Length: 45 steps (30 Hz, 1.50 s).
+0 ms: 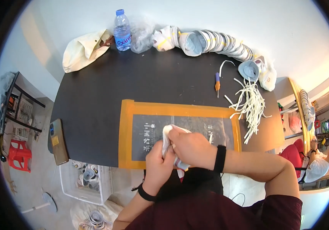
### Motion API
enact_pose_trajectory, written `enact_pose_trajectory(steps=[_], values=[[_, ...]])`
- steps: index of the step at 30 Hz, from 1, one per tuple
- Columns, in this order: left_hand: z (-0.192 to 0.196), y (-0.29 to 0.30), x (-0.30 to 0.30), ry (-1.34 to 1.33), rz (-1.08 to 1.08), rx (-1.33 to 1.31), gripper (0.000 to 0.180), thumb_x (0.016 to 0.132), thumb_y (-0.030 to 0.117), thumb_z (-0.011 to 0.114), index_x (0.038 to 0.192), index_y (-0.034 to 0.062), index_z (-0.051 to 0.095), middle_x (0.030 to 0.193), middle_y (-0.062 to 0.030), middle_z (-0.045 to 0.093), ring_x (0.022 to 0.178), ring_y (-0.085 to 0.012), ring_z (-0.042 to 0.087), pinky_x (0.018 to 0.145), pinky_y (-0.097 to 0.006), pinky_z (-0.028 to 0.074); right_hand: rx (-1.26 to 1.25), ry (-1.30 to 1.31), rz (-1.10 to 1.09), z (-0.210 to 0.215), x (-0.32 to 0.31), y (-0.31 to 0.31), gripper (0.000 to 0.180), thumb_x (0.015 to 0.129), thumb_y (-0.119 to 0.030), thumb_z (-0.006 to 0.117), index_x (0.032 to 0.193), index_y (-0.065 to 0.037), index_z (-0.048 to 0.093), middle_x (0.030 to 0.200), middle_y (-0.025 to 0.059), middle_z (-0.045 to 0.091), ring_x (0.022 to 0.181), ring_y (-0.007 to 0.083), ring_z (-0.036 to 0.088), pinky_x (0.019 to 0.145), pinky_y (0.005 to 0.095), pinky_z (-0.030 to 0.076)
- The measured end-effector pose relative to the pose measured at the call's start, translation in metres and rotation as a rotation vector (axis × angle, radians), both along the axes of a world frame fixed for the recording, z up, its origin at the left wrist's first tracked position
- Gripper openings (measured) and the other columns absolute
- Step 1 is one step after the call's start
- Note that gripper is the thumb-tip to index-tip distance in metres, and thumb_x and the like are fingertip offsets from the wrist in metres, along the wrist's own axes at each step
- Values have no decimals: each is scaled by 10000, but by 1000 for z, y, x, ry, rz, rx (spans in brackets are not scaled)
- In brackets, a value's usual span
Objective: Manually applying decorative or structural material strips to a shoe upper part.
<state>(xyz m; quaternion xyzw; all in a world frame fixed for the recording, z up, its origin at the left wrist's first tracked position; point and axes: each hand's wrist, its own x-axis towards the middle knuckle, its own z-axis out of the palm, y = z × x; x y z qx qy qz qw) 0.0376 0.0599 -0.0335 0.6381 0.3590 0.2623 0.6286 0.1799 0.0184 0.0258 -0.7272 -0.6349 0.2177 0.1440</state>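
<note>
Here, white fabric (166,135) between hands (195,148).

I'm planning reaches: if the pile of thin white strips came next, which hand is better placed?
Probably the right hand: it is nearer the pile of thin white strips, on that side. The left hand is farther off. Both hold the white fabric piece.

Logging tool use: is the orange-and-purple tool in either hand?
No, the tool lies on the dark table, while the left hand and right hand hold a white piece.
</note>
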Motion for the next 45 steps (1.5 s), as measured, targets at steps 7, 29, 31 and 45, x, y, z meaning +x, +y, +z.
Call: enact_pose_trajectory(steps=[7, 29, 31, 45], values=[[-1, -7, 7, -101, 37, -14, 126, 905, 86, 609, 979, -14, 631, 777, -41, 632, 697, -67, 550, 614, -258, 459, -154, 74, 9, 19, 18, -6, 171, 894, -164, 531, 1016, -48, 561, 880, 203, 649, 785, 397, 653, 701, 478, 507], [24, -23, -16, -438, 0, -563, 218, 930, 135, 638, 1128, 61, 585, 871, -10, 655, 645, -46, 560, 493, -187, 388, 316, 450, -172, 18, 16, -77, 120, 822, -148, 644, 890, -51, 647, 779, 97, 603, 687, 255, 604, 648, 351, 487], [21, -24, -19, -478, -25, -642, 215, 932, 131, 634, 1131, 69, 579, 881, -12, 651, 659, -53, 565, 502, -196, 393, 336, 407, -185, 15, 12, -78, 135, 804, -153, 653, 915, -80, 675, 770, 95, 603, 696, 241, 613, 650, 348, 492], [15, -30, -18, -517, -81, -768, 274, 946, 145, 608, 1206, 99, 536, 1007, -10, 635, 729, -68, 587, 481, -198, 388, 344, 470, -278, -14, -8, -79, 223, 810, -90, 650, 1026, -87, 705, 870, 95, 606, 801, 254, 635, 721, 337, 501]])
